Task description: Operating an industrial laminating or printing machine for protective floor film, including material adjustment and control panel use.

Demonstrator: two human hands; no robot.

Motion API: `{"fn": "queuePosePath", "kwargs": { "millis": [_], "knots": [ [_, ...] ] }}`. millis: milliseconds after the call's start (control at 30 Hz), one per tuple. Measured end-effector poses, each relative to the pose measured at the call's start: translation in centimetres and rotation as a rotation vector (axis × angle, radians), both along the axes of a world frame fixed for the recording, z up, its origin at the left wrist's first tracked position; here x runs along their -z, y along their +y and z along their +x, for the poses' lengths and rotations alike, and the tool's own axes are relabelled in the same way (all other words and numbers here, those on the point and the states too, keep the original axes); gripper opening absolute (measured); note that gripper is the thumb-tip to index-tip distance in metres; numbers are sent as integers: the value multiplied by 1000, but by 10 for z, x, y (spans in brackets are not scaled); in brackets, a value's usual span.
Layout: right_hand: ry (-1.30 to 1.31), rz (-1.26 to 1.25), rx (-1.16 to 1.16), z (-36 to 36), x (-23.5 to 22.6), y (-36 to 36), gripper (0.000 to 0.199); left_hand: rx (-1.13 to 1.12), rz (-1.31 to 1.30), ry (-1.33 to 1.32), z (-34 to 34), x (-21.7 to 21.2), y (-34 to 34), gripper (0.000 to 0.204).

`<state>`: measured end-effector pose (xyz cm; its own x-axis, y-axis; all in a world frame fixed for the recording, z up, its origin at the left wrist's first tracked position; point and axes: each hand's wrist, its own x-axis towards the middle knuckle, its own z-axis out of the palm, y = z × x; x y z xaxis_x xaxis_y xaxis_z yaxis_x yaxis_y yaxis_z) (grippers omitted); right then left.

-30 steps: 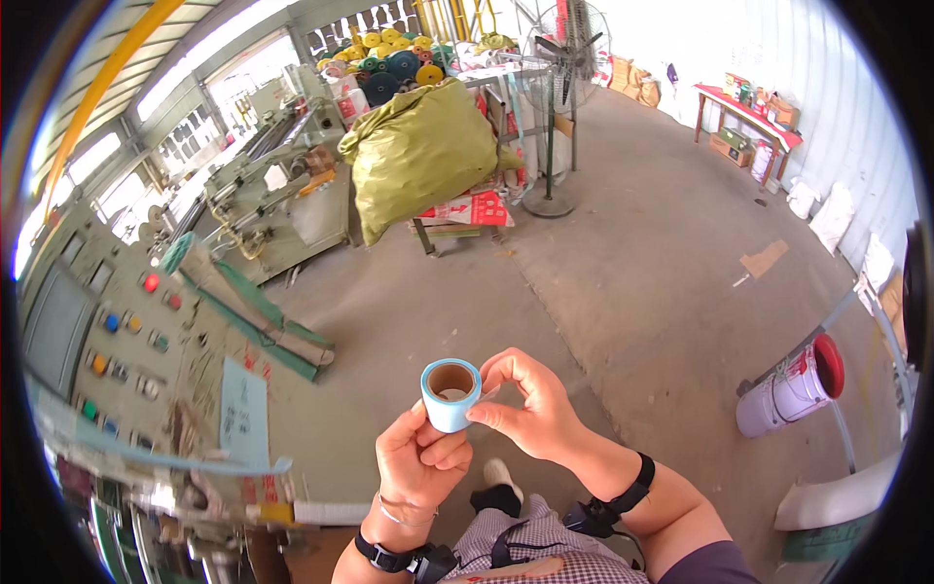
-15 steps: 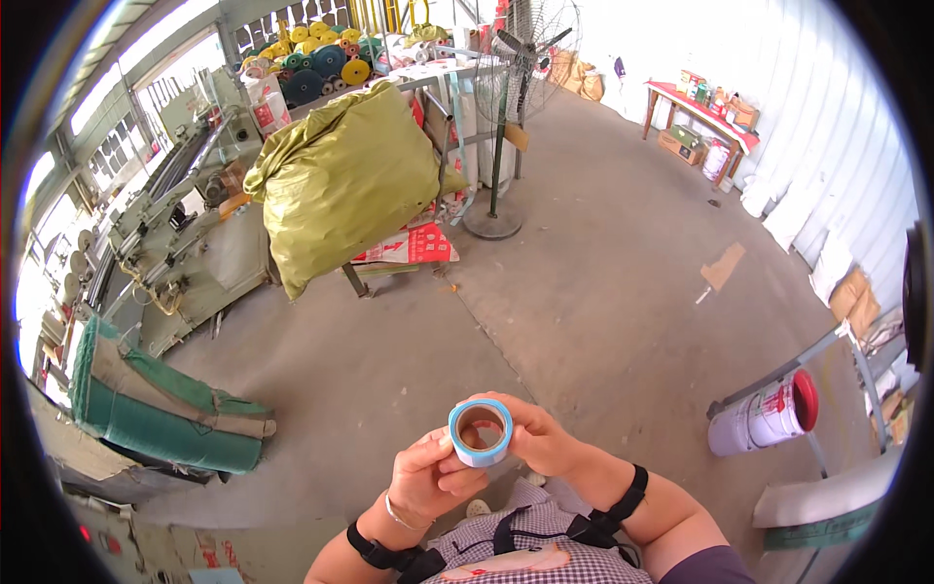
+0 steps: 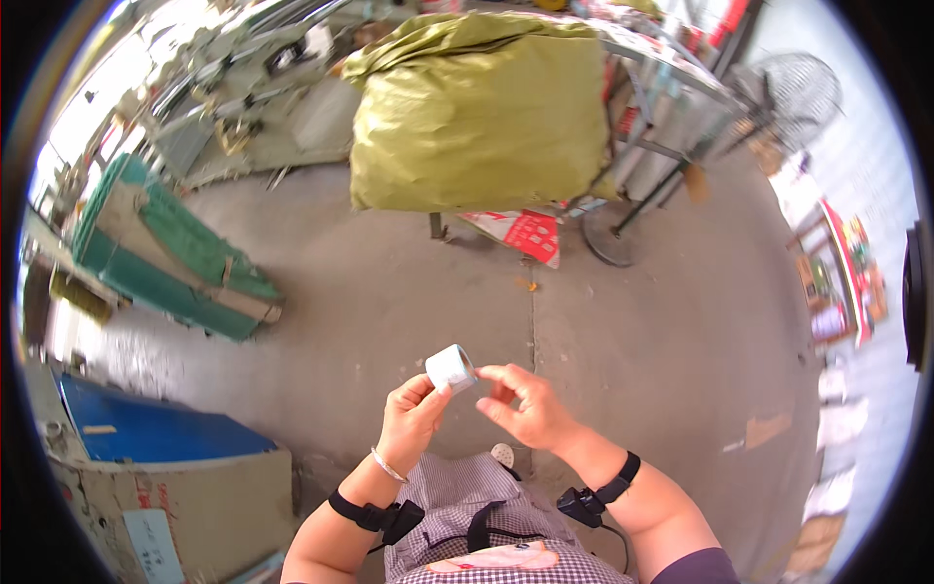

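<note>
A small roll of tape (image 3: 449, 368) is tilted in front of me with its pale outer side showing. Part of its dark hollow core appears at the right end. My left hand (image 3: 411, 417) pinches the roll from below, between thumb and fingers. Beside the roll's right edge is my right hand (image 3: 530, 407), its fingers apart and nothing gripped in them. The right index fingertip reaches the roll's edge; whether it touches cannot be made out. Both forearms wear black straps with small devices, above a checked apron (image 3: 438, 482).
Ahead, a large olive-green sack (image 3: 482, 122) rests on a metal frame beside a standing fan (image 3: 793, 102). Green rolled material (image 3: 175, 248) lies at left, near a blue-topped cabinet (image 3: 161, 423). Machinery (image 3: 238, 117) stands far left, a red-topped table (image 3: 842, 258) far right.
My view has swung left. The roll has turned from showing its blue rim and core to its pale side. My right hand has let go; my left still holds it.
</note>
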<state>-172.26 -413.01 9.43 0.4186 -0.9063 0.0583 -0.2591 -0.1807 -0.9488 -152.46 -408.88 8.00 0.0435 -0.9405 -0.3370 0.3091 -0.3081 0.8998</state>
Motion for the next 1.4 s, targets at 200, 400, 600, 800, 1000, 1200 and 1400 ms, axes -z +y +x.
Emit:
{"fn": "queuePosePath", "kwargs": {
  "millis": [200, 400, 600, 800, 1000, 1200, 1400],
  "knots": [
    [52, 366, -282, 47, 75, -116, 18, -165, 109, 189, 13, 56, -79, 27],
    [90, 587, -283, 63, 195, -239, 20, -371, 311, 91, 57, 174, -131, 56],
    [683, 473, -224, 40, 336, -386, 22, -601, 634, -158, 89, 298, -66, 35],
    [1088, 277, -347, 22, 527, -518, 38, -953, 1118, 9, 6, 388, 80, 30],
    [864, 43, -248, 11, 666, -657, 27, -968, 1395, 180, -204, 437, 198, 18],
    [308, 362, 181, 52, 696, -696, 20, -703, 1547, 448, -203, 441, 142, 38],
    [482, 230, 162, 28, 720, -720, 20, -807, 1598, 416, -196, 456, 156, 42]
  ]
}}
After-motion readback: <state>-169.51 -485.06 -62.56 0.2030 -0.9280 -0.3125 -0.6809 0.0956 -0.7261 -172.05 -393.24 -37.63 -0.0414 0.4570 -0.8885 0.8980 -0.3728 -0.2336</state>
